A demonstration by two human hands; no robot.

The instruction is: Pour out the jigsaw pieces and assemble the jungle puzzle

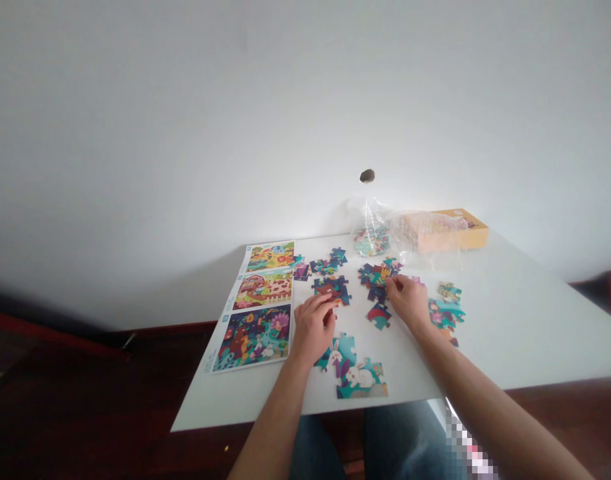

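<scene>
My left hand rests on the white table with its fingers curled on a joined cluster of puzzle pieces. My right hand lies further right, its fingertips pinched on a pile of loose puzzle pieces. A single red and teal piece lies between the hands. Near the front edge sits a joined patch with white rabbits. More joined pieces lie just right of my right hand.
A reference sheet with three printed pictures lies at the table's left. A clear plastic bag holding pieces and a yellow box stand at the back by the wall. Dark floor surrounds the table.
</scene>
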